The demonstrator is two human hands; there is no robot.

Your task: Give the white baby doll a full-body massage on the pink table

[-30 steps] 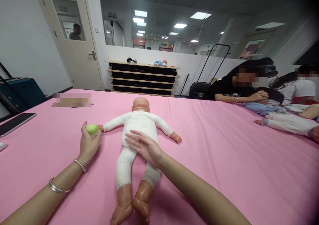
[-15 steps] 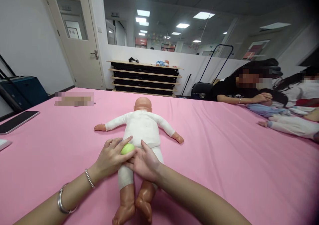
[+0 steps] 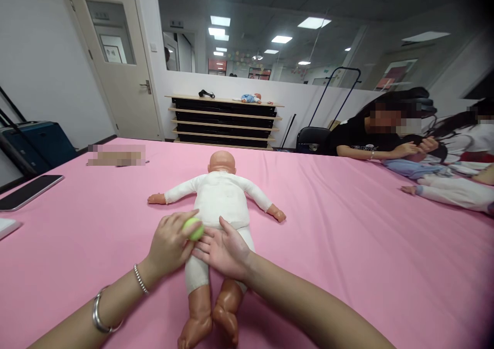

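A baby doll [image 3: 221,199] with a white cloth body lies face down on the pink sheet, arms spread and feet towards me. My left hand [image 3: 170,238] is closed around a yellow-green ball [image 3: 193,229], holding it over the doll's hip. Beside it my right hand [image 3: 227,248] rests palm up across the doll's upper legs, fingers stretched out and nothing lying in the palm. The right fingertips come close to the ball and the left thumb; whether they touch, I cannot tell.
The pink sheet [image 3: 328,225] covers a wide table. On the left lie a phone [image 3: 33,192] and the corner of a white object [image 3: 7,227]. A person in black [image 3: 358,138] sits at the far right, near another doll [image 3: 455,189]. A shelf [image 3: 226,115] stands behind.
My left hand has shifted slightly left with the ball, which is lifted off the right fingers. My right hand has hardly moved. The far person's hands have risen a little.
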